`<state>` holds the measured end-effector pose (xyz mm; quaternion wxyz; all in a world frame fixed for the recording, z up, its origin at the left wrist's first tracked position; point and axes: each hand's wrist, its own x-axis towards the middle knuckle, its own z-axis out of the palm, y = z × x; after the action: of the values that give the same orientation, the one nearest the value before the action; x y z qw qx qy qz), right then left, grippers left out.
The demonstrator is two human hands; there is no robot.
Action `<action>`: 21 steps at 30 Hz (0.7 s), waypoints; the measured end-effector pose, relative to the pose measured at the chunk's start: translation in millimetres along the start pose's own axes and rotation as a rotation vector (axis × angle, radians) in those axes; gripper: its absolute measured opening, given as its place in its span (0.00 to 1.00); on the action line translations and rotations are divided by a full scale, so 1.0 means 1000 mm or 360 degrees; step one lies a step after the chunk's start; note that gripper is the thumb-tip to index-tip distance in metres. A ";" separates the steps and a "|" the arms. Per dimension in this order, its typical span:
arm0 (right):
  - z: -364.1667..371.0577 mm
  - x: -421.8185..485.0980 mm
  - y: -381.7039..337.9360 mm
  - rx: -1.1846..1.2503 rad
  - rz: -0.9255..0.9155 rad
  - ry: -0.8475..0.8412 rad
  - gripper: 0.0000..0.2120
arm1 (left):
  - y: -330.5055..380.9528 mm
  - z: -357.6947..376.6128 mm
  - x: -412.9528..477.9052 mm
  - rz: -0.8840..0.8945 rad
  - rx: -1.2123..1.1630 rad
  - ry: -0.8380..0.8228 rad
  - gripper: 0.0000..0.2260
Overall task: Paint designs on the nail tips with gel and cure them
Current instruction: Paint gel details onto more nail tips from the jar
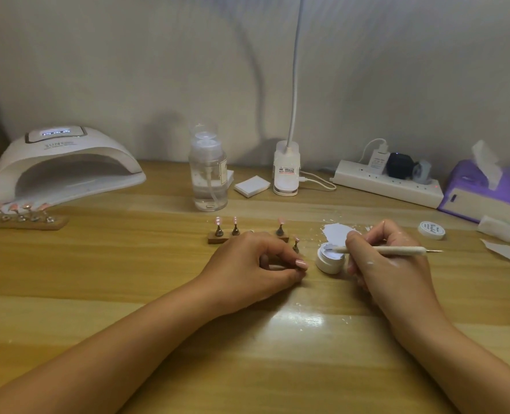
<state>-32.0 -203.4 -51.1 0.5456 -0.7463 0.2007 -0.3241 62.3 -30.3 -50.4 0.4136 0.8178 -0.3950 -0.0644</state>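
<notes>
Two hands rest on the wooden table (128,294). The right hand (388,259) grasps a slim dotting tool (397,250), its tip at the mouth of the open gel pot (327,261). The left hand (253,264) lies curled just beside the pot; whether it holds anything cannot be told. Beyond its knuckles, pink nail tips (218,221) stand on a wooden holder (217,239). The curing lamp (65,165) sits far left.

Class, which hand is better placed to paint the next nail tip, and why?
Right: the right hand grips the pen, its end in the gel jar; the left hand lies curled beside the stands, without a pen.
</notes>
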 end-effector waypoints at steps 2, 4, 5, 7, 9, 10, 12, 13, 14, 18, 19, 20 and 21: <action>0.000 0.001 0.001 -0.0035 -0.0016 0.0014 0.12 | 0.001 0.000 0.001 -0.0024 -0.0004 -0.0002 0.06; 0.000 0.002 0.002 -0.0059 -0.0020 0.0017 0.12 | 0.003 0.002 0.000 -0.0030 0.0042 0.0039 0.05; 0.001 0.002 0.003 -0.0072 -0.0024 0.0015 0.12 | 0.004 0.003 0.000 -0.0023 0.0064 0.0067 0.06; 0.001 0.002 0.004 -0.0100 -0.0036 0.0012 0.12 | 0.004 0.006 -0.001 -0.0003 0.0059 0.0118 0.07; 0.001 0.003 0.005 -0.0100 -0.0044 0.0018 0.12 | 0.004 0.007 -0.002 0.0003 0.0031 0.0150 0.06; 0.000 0.004 0.006 -0.0085 -0.0041 0.0025 0.12 | 0.004 0.008 -0.002 0.0006 0.0014 0.0160 0.05; 0.000 0.005 0.007 -0.0063 -0.0039 0.0037 0.11 | 0.004 0.007 -0.002 0.0016 -0.0033 0.0163 0.03; 0.001 0.005 0.007 -0.0072 -0.0046 0.0035 0.11 | 0.004 0.007 -0.002 0.0016 -0.0051 0.0150 0.03; 0.001 0.004 0.007 -0.0089 -0.0056 0.0029 0.12 | 0.004 0.007 -0.002 0.0011 -0.0058 0.0133 0.02; 0.001 0.003 0.005 -0.0109 -0.0072 0.0017 0.12 | 0.005 0.007 -0.002 0.0012 -0.0029 0.0106 0.02; 0.001 0.003 0.005 -0.0106 -0.0071 0.0018 0.12 | 0.005 0.006 -0.002 0.0008 -0.0021 0.0097 0.02; 0.001 0.003 0.005 -0.0102 -0.0072 0.0018 0.12 | 0.005 0.006 -0.001 0.0008 -0.0001 0.0084 0.03; 0.001 0.003 0.005 -0.0098 -0.0075 0.0016 0.12 | 0.005 0.005 -0.001 0.0012 0.0020 0.0067 0.04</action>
<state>-28.5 -206.7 -55.4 0.5136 -0.7655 0.1958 -0.3344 56.4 -34.5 -50.6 0.4169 0.8201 -0.3896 -0.0432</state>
